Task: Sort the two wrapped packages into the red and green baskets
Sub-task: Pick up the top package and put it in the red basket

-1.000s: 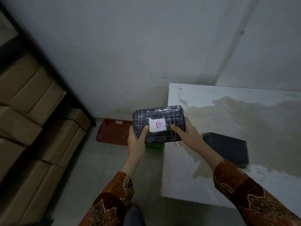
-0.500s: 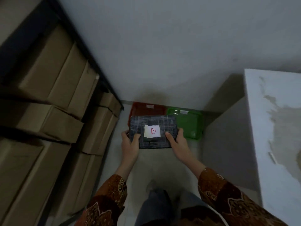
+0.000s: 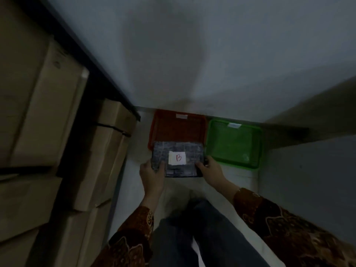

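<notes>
Both hands are gripping the wrapped package (image 3: pixel 177 159) by its short ends, left hand (image 3: pixel 151 172) and right hand (image 3: pixel 209 170). Beyond the grip, the red basket (image 3: pixel 178 130) is lying partly under the package; the green basket (image 3: pixel 234 143) is sitting just right.

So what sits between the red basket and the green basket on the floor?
Nothing: in the head view the red basket and the green basket stand side by side against the wall, rims nearly touching, with no object between them.
</notes>
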Demonstrator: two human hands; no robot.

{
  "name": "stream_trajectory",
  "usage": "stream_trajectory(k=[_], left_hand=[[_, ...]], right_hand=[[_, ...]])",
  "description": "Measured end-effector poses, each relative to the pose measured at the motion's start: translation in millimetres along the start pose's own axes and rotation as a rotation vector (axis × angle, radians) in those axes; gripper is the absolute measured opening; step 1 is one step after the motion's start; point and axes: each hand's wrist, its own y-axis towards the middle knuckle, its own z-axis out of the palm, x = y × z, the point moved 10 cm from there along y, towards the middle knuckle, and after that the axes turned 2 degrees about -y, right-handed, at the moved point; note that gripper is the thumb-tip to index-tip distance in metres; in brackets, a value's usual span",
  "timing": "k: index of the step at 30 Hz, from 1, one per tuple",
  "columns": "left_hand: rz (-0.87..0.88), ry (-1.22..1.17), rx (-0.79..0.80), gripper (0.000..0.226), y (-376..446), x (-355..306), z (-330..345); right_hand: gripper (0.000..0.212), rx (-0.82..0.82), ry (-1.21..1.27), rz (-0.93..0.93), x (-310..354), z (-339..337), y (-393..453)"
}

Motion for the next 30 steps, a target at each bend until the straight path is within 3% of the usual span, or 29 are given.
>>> stream_trajectory(k=[3,5,7,15,19,25,30], left_hand=[[0.013,-0.003,0.079,0.011,79,42,45],[0.007,0.003,0.150,0.038,127,71,76],[0.037,0.021,0.194,0.048,173,96,105],[0.066,0.140,0.290,0.044,311,185,186],[0.101,0.172,0.297,0.038,339,204,204],[0.124,0.199,0.334,0.050,350,200,212],[0.175,0.301,0.325,0.047,297,163,182]], right_hand=[[0.042,-0.004,0.107,0.130,-33,27,88],[0.043,-0.031,0.118,0.143,-51,41,144],[0.045,-0.056,0.112,0.145,-68,55,198],[0.041,-0.064,0.177,0.103,-106,99,357],[0.048,-0.045,0.185,0.049,-113,112,384],[0.052,0.049,0.226,0.009,-115,124,385],[0.047,-0.084,-0.017,-0.039,-97,90,317]])
